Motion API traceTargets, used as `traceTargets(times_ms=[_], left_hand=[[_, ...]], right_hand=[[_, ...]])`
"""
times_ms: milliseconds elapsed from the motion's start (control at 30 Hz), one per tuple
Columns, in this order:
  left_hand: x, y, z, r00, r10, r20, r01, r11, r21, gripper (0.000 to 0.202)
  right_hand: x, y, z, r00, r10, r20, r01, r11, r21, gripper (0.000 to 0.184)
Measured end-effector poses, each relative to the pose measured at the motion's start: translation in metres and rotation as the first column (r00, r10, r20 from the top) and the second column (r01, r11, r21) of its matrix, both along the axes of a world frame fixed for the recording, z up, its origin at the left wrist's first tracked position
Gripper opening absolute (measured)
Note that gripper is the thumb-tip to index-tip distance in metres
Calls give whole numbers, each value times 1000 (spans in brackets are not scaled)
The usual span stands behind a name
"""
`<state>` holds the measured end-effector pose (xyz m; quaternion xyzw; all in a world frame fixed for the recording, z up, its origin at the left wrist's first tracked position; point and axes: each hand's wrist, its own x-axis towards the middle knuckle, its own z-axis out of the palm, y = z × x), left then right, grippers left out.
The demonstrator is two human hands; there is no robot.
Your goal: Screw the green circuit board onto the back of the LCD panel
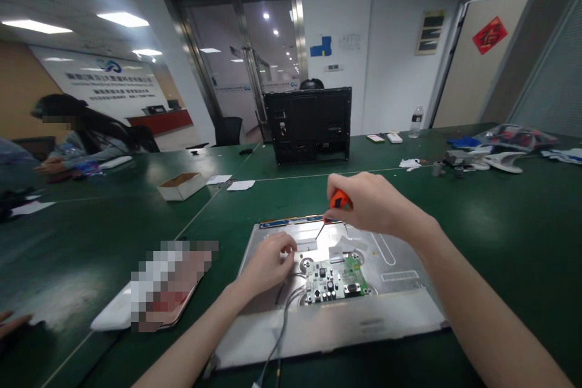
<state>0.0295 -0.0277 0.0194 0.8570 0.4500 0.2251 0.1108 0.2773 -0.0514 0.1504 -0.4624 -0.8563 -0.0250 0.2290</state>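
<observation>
A flat silver display panel (327,330) lies back side up on the green table, with a green circuit board (335,279) on its middle. My right hand (364,199) grips an orange-handled screwdriver (339,200); its thin shaft slants down toward the panel's upper part. Whether the tip touches metal I cannot tell. At the board's left, my left hand (271,259) rests on the panel with fingers curled and thumb near the forefinger. Anything held in them is hidden or too small to make out. Grey cables (285,319) run from beside the board over the panel's near edge.
A black monitor casing (309,124) stands upright across the table (218,218). To the left are an open cardboard box (182,187), paper sheets and a blurred-out phone-like object (159,288). A bottle (415,122) and plastic bags stand far right. Another person (86,127) sits left.
</observation>
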Motion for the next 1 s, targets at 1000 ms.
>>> traceTargets(times_ms=[1000], left_hand=[[63, 31, 23, 980, -184, 70, 196, 951, -240, 7]], right_hand=[[95, 35, -151, 251, -411, -876, -223, 856, -466, 45]])
